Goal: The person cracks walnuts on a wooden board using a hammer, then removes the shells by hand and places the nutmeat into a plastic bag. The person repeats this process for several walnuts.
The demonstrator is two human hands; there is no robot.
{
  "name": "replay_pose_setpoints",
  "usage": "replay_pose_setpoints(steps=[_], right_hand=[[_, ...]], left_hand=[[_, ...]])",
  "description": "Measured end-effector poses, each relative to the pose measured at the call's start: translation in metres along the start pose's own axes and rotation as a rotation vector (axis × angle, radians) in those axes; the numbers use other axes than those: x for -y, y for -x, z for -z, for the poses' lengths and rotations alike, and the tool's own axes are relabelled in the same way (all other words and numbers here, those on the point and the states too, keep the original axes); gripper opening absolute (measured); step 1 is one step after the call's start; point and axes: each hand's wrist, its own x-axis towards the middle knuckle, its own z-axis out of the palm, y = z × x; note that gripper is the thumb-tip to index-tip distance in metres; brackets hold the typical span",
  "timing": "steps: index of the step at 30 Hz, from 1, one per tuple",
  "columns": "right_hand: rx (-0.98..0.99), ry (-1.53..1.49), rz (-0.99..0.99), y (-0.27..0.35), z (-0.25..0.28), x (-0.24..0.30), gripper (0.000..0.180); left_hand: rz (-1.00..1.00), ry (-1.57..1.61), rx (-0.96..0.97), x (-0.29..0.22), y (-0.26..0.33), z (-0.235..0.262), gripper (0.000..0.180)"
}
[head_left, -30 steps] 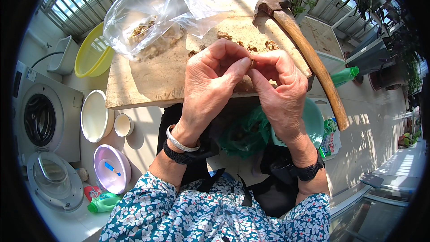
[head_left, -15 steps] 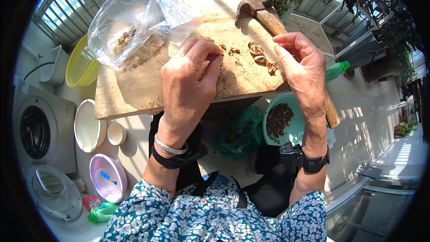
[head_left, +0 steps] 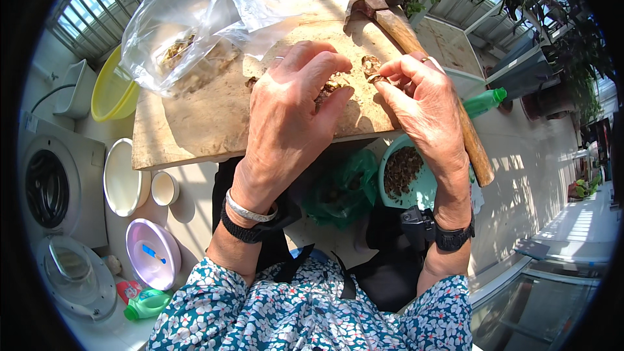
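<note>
My left hand [head_left: 292, 104] is over the board's near middle, thumb and forefinger apart. Between and below its fingers lie brown walnut pieces [head_left: 328, 89], partly hidden by the hand. To the right, my right hand [head_left: 426, 104] has its thumb and fingers closed at the edge of a cracked walnut piece [head_left: 370, 66]. A light wooden board [head_left: 175, 140] lies under both hands, strewn with crumbs. On its far right a hammer [head_left: 400, 29] rests, its wooden handle passing behind my right hand. A clear plastic bag [head_left: 195, 19] holding some walnut bits is at the far left.
Below the board's right side stands a mint-green basin [head_left: 426, 198] with brown shell bits, beside a green plastic bag [head_left: 341, 192]. Left on the floor are a white basin [head_left: 123, 179], a cup [head_left: 165, 188], a lilac basin [head_left: 146, 231] and a yellow basin [head_left: 104, 101]. A washing machine [head_left: 81, 175] stands beyond.
My left hand has moved right and its thumb and forefinger have parted. My right hand has moved left and down onto the walnut pieces, closing at one of them.
</note>
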Motion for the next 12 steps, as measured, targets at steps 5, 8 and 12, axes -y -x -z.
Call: replay_pose_setpoints(steps=[5, 8, 12], right_hand=[[0.129, -0.493, -0.177, 0.007, 0.008, 0.022, 0.016], [0.213, -0.546, -0.227, 0.005, 0.010, 0.027, 0.015], [0.256, -0.774, -0.142, 0.002, 0.007, 0.024, 0.020]], left_hand=[[0.065, 0.288, 0.023, -0.006, 0.002, 0.000, 0.032], [0.070, 0.369, -0.015, -0.002, 0.001, -0.001, 0.022], [0.300, 0.785, -0.020, -0.001, 0.007, -0.002, 0.018]])
